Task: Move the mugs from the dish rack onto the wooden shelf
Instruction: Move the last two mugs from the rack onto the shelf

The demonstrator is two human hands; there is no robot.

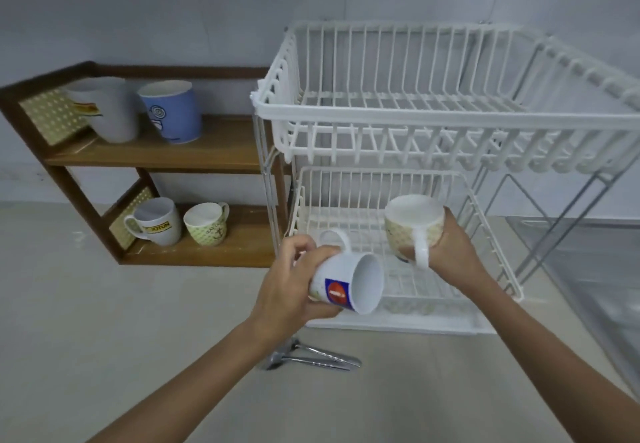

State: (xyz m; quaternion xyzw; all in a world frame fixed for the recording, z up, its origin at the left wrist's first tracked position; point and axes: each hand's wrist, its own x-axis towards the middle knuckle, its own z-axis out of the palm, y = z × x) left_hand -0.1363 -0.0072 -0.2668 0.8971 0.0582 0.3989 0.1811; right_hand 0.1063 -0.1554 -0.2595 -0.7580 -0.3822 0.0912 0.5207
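Note:
My left hand [289, 285] grips a white mug with a blue and red label [349, 283], tipped on its side with its mouth facing right, in front of the white two-tier dish rack [433, 120]. My right hand [450, 245] holds a cream patterned mug [412, 227] upside down above the rack's lower tier, handle toward me. The wooden shelf [207, 155] at the left carries a white mug [110, 110] and a blue mug [173, 113] on top, and a white lettered mug [157, 222] and a cream patterned mug [206, 224] below.
Metal cutlery [311, 359] lies on the pale counter just below my left wrist. A steel sink [588, 262] sits to the right of the rack. The rack's upper tier holds nothing. A grey wall runs behind everything.

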